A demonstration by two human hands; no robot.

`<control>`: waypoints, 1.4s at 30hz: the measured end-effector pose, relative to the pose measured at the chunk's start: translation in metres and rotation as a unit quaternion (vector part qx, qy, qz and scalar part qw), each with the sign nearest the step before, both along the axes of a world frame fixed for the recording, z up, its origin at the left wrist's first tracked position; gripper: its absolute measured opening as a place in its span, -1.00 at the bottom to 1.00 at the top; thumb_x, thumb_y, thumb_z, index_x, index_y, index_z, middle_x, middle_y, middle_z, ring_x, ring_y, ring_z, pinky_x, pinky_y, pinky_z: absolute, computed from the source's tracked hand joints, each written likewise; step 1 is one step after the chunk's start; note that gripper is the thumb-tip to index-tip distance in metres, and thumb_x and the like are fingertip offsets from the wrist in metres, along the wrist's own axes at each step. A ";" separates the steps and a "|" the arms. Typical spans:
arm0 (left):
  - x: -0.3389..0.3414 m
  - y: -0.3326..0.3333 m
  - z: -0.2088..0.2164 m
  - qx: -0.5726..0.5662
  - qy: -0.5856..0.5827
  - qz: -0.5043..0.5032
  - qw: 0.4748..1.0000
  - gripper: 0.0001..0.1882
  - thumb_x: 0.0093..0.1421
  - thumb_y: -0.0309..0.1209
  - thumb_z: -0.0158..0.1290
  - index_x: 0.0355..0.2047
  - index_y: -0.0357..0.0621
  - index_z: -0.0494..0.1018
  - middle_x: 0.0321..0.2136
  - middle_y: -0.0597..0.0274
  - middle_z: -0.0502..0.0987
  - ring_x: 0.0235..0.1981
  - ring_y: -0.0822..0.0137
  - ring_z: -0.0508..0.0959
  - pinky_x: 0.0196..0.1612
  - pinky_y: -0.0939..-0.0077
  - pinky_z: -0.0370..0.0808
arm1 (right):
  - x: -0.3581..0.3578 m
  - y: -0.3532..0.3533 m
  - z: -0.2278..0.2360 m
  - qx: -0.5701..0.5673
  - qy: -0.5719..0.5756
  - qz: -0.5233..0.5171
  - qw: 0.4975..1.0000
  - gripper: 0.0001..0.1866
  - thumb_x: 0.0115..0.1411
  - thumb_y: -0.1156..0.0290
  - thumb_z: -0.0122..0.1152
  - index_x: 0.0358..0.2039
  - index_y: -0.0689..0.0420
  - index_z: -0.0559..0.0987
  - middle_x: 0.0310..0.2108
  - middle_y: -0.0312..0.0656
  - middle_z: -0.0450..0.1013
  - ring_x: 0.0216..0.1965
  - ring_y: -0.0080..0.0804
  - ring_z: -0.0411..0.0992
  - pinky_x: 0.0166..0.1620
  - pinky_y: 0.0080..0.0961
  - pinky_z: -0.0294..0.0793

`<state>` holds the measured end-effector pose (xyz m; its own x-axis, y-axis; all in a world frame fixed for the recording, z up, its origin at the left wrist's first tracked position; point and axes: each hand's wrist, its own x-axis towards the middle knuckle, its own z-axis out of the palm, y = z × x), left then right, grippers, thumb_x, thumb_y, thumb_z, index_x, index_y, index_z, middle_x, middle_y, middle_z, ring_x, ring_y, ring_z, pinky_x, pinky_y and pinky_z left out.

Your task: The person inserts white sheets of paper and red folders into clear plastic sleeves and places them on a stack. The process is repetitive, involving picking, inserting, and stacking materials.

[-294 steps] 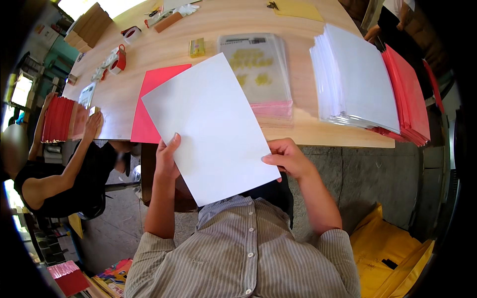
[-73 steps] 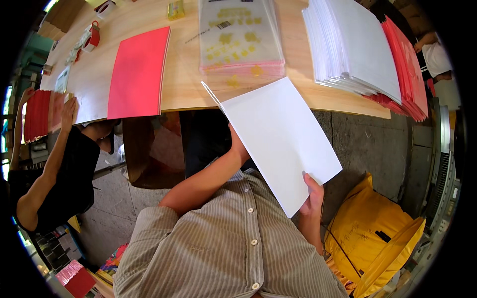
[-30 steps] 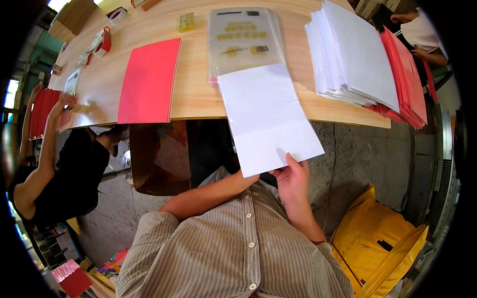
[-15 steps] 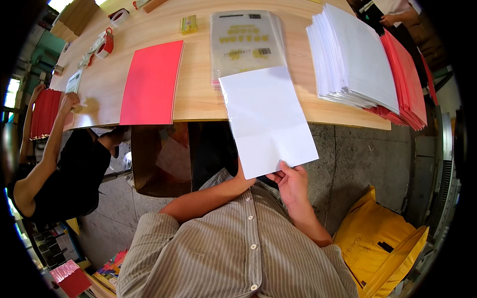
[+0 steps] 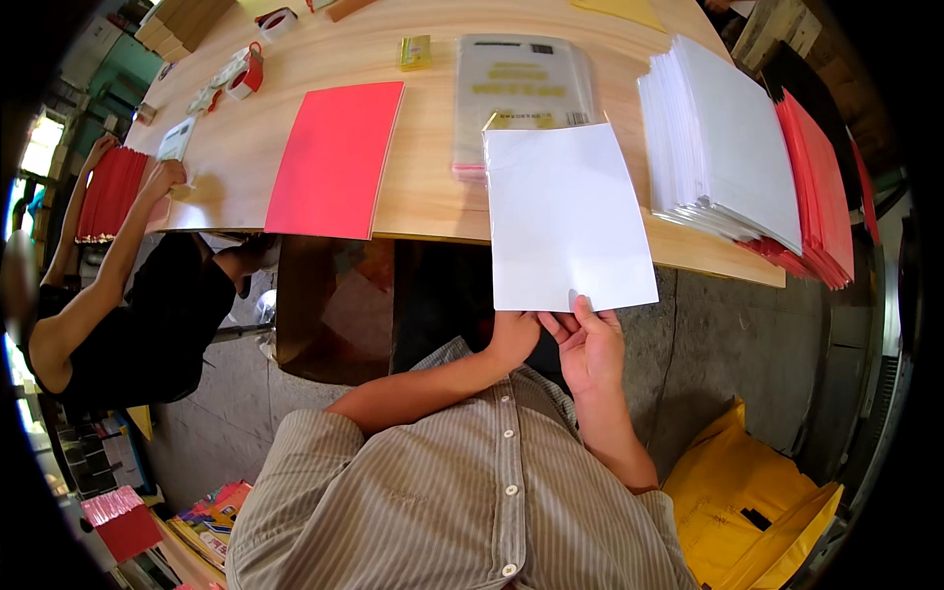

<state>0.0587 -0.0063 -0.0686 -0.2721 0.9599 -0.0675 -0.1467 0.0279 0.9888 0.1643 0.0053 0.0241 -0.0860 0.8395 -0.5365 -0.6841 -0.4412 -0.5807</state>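
Note:
My right hand (image 5: 593, 346) grips the near edge of a white rectangular sheet (image 5: 570, 216), thumb on top and fingers underneath. Shiny bits along the sheet's left edge look like clear plastic. My left hand (image 5: 516, 336) is under the same near edge, touching the sheet; its fingers are hidden there. The sheet's far end overlaps a pile of clear printed plastic bags (image 5: 526, 88) on the table. Left of these lies a flat stack of red sheets or folders (image 5: 334, 162).
At the table's (image 5: 433, 118) right edge a thick white stack (image 5: 728, 147) leans beside red ones (image 5: 816, 187). A yellow packet (image 5: 415, 52) and tape rolls (image 5: 244, 79) lie farther off. A co-worker (image 5: 118, 334) at left handles red pieces. An open carton (image 5: 334, 305) and yellow bag (image 5: 737, 501) are below.
The white sheet has turned straighter and both hands have shifted slightly away from my body with it. My head view has moved slightly, displacing the whole scene.

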 end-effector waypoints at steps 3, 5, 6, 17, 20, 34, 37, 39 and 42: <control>0.001 0.008 0.015 -0.044 -0.147 0.063 0.986 -0.68 0.24 -0.74 -0.14 -0.04 -0.38 0.47 -0.13 0.09 0.57 -0.06 0.29 0.54 -0.04 0.42 0.50 | -0.005 0.004 0.002 0.001 0.002 0.006 1.000 -0.67 0.38 0.53 0.04 0.13 0.28 0.38 0.01 0.00 0.48 -0.01 -0.08 0.54 0.08 0.01 0.61; 0.001 0.011 0.010 -0.039 -0.135 0.047 0.989 -0.68 0.23 -0.76 -0.15 -0.05 -0.38 0.47 -0.14 0.10 0.57 -0.07 0.30 0.54 -0.06 0.45 0.51 | -0.007 0.008 0.001 0.003 0.006 0.004 1.000 -0.68 0.38 0.53 0.04 0.12 0.28 0.38 0.01 0.00 0.47 -0.02 -0.07 0.55 0.06 0.00 0.62; 0.001 0.013 0.010 -0.037 -0.129 0.036 0.990 -0.68 0.22 -0.77 -0.15 -0.05 -0.39 0.47 -0.14 0.11 0.57 -0.08 0.31 0.54 -0.07 0.47 0.51 | -0.007 0.010 0.001 0.003 0.010 -0.003 1.000 -0.70 0.38 0.53 0.04 0.10 0.28 0.38 0.00 0.00 0.48 -0.03 -0.07 0.55 0.04 0.00 0.63; -0.002 0.025 0.028 -0.098 -0.212 0.063 0.970 -0.65 0.29 -0.71 -0.11 0.08 -0.31 0.40 -0.01 0.16 0.52 0.01 0.33 0.52 0.05 0.46 0.49 | -0.011 0.019 -0.008 0.032 -0.021 -0.008 0.999 -0.68 0.41 0.47 0.01 0.13 0.30 0.34 0.02 0.02 0.46 -0.01 -0.07 0.54 0.03 -0.05 0.65; -0.001 0.025 0.030 -0.105 -0.223 0.062 0.967 -0.64 0.29 -0.72 -0.11 0.09 -0.30 0.39 -0.01 0.15 0.52 0.00 0.33 0.52 0.03 0.46 0.50 | -0.012 0.022 -0.004 0.020 -0.009 -0.018 1.000 -0.70 0.41 0.53 -0.03 0.12 0.26 0.33 -0.02 0.02 0.46 -0.06 -0.09 0.57 -0.05 -0.08 0.70; -0.004 0.024 0.029 -0.023 -0.108 -0.014 0.994 -0.83 0.38 -0.59 -0.08 -0.20 -0.33 0.53 -0.31 0.25 0.59 -0.29 0.51 0.53 -0.21 0.58 0.51 | -0.020 0.051 -0.001 0.009 0.024 -0.021 0.999 -0.66 0.41 0.58 -0.11 0.18 0.23 0.30 0.05 0.02 0.40 0.00 -0.02 0.51 0.06 -0.01 0.63; -0.006 0.022 0.033 -0.014 -0.040 -0.021 0.999 -0.80 0.39 -0.54 -0.08 -0.17 -0.40 0.53 -0.33 0.21 0.62 -0.28 0.49 0.57 -0.21 0.54 0.54 | -0.025 0.061 0.001 0.013 0.032 -0.031 0.999 -0.65 0.40 0.58 -0.11 0.18 0.22 0.30 0.06 0.01 0.39 0.00 -0.03 0.51 0.06 0.00 0.62; -0.008 0.024 0.040 -0.026 -0.026 -0.034 0.999 -0.80 0.39 -0.55 -0.08 -0.16 -0.40 0.52 -0.32 0.24 0.61 -0.29 0.50 0.56 -0.20 0.56 0.54 | -0.029 0.067 0.004 0.015 0.030 -0.038 0.999 -0.65 0.40 0.58 -0.11 0.18 0.21 0.30 0.05 0.01 0.39 -0.01 -0.04 0.51 0.06 0.00 0.62; -0.012 0.030 0.045 0.002 -0.048 -0.034 0.998 -0.81 0.37 -0.55 -0.06 -0.17 -0.38 0.53 -0.34 0.27 0.60 -0.33 0.52 0.54 -0.23 0.60 0.50 | -0.035 0.074 0.006 0.019 0.027 -0.048 0.998 -0.65 0.40 0.59 -0.11 0.18 0.20 0.30 0.02 -0.02 0.40 -0.04 -0.06 0.51 0.05 -0.01 0.62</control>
<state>0.0472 0.0240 -0.0232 -0.1987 0.9763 -0.0859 -0.2383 0.0368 0.9705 0.1295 0.0796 0.0303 -0.0327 0.8646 -0.5013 -0.7527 -0.3513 -0.5568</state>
